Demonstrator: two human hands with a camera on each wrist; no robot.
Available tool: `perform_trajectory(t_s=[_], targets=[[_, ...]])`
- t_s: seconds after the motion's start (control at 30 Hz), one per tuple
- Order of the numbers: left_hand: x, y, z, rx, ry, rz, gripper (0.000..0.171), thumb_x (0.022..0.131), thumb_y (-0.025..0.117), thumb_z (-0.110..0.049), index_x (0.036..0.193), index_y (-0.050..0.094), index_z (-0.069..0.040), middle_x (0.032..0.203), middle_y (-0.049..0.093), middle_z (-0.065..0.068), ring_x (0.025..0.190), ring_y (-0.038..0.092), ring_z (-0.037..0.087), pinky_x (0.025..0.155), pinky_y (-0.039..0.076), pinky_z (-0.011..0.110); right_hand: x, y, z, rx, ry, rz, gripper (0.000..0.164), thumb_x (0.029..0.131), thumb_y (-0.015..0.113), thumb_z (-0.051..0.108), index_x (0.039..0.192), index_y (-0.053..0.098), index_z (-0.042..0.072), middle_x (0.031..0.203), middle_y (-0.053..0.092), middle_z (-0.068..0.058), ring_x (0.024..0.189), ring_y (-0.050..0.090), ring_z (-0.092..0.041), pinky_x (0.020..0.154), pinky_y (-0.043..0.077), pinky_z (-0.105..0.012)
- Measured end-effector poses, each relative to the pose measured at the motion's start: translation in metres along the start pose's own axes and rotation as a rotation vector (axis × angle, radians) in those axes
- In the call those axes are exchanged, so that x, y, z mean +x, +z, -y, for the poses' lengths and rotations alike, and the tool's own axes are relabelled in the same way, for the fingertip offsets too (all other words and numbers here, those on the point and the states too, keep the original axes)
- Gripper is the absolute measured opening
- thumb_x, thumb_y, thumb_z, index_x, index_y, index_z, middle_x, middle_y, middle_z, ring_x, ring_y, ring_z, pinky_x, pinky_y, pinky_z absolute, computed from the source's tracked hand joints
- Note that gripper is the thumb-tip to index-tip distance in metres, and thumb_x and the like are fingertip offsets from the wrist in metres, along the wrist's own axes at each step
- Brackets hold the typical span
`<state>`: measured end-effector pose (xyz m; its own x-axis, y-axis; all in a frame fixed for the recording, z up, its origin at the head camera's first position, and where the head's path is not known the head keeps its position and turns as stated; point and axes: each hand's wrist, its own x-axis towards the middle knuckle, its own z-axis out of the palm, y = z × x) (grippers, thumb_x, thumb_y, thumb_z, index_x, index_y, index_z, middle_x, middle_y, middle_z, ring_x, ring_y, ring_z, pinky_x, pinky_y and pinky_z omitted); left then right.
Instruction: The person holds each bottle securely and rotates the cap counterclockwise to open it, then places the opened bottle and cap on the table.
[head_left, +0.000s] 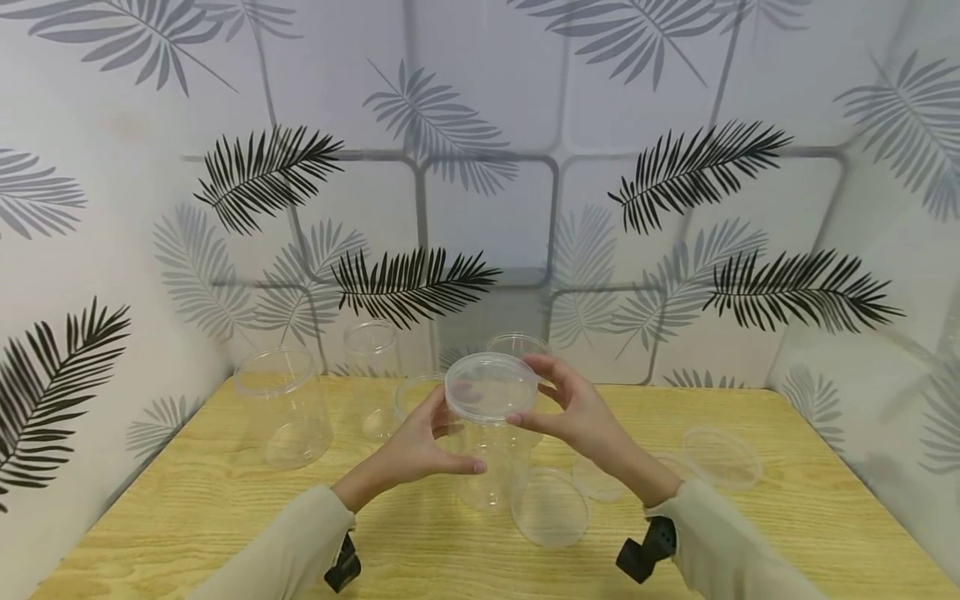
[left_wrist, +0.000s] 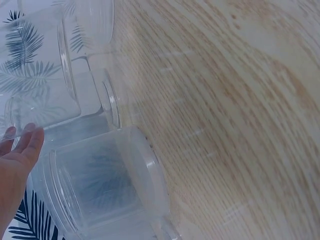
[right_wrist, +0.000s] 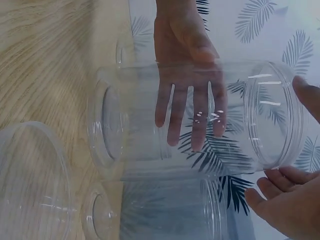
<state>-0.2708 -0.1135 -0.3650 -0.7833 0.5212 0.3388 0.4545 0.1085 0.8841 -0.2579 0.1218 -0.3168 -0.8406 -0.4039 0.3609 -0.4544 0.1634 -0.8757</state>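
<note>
A clear plastic jar stands upright between my hands, with a clear round lid over its mouth. My left hand holds the jar's side, thumb in front and fingers behind; those long fingers show through the clear wall in the right wrist view. At the top rim, my right hand holds the lid's edge between thumb and fingers. In the left wrist view, the left fingertips touch the jar's wall. Whether the lid is fully seated cannot be told.
Other clear jars stand behind and to the left, among them a wide one and a narrow one. Loose clear lids lie on the wooden table, one near the jar and one at right. A leaf-patterned wall rises behind.
</note>
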Motion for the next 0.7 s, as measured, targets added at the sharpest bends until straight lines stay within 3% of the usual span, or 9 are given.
perform_trajectory(t_s=[0.13,0.33,0.5,0.7], targets=[[0.002,-0.001,0.011,0.000,0.005,-0.002,0.098,0.064,0.083,-0.009,0.141,0.025,-0.028,0.137,0.041,0.002,0.125,0.045,0.024,0.103,0.035,0.049,0.007,-0.009,-0.006,0.110,-0.005,0.137,0.069,0.077,0.073,0.014,0.136,0.036,0.009,0.136,0.042,-0.009,0.127,0.042,-0.024,0.103,0.038,-0.039],[0.003,-0.002,0.010,0.006,0.024,0.013,0.097,0.064,0.083,-0.012,0.140,0.025,-0.030,0.135,0.044,0.002,0.123,0.047,0.021,0.102,0.038,0.042,0.021,-0.024,-0.018,0.311,0.007,0.367,0.071,0.084,0.064,0.007,0.143,0.024,0.005,0.141,0.036,-0.006,0.124,0.044,-0.014,0.090,0.048,-0.028],[0.003,-0.001,0.010,0.003,0.019,0.017,0.097,0.064,0.083,-0.012,0.140,0.026,-0.030,0.135,0.045,0.001,0.123,0.047,0.021,0.103,0.038,0.043,0.024,-0.028,-0.021,0.337,0.004,0.416,0.073,0.085,0.063,0.008,0.144,0.019,0.004,0.145,0.030,-0.008,0.127,0.039,-0.010,0.093,0.046,-0.027],[0.002,-0.001,0.013,0.004,0.021,0.012,0.096,0.065,0.083,-0.013,0.140,0.026,-0.030,0.136,0.044,0.002,0.124,0.046,0.023,0.103,0.036,0.049,0.019,-0.025,-0.017,0.327,0.013,0.390,0.074,0.085,0.063,0.007,0.145,0.019,0.007,0.147,0.027,-0.011,0.128,0.039,-0.014,0.094,0.045,-0.029]])
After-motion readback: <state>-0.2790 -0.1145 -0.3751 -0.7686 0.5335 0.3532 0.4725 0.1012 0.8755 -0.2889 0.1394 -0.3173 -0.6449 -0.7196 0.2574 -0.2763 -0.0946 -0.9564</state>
